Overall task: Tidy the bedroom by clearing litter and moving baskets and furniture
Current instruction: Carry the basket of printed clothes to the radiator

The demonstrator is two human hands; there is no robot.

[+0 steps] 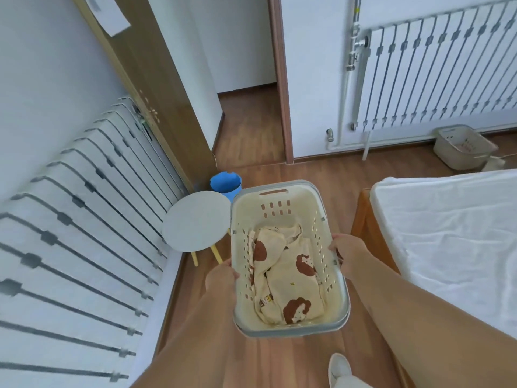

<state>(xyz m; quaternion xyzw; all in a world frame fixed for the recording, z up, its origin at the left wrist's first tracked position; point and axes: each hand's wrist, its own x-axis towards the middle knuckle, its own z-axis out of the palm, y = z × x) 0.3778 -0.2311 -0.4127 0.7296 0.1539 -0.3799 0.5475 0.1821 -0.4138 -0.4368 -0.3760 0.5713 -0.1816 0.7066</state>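
A cream laundry basket (275,197) with a grey rim hangs above the wooden floor in the middle of the view. Inside lies a cream cloth (288,278) with brown cartoon prints. My left hand (222,280) grips the basket's left rim, and my right hand (349,254) grips its right rim. A second cream basket (464,147) stands on the floor at the far right, under the radiator.
A round white stool (197,219) stands just left of the basket, with a blue bin (225,183) behind it. A bed with a white sheet (447,228) fills the right side. Radiators line the left and far walls. An open doorway (249,121) lies ahead.
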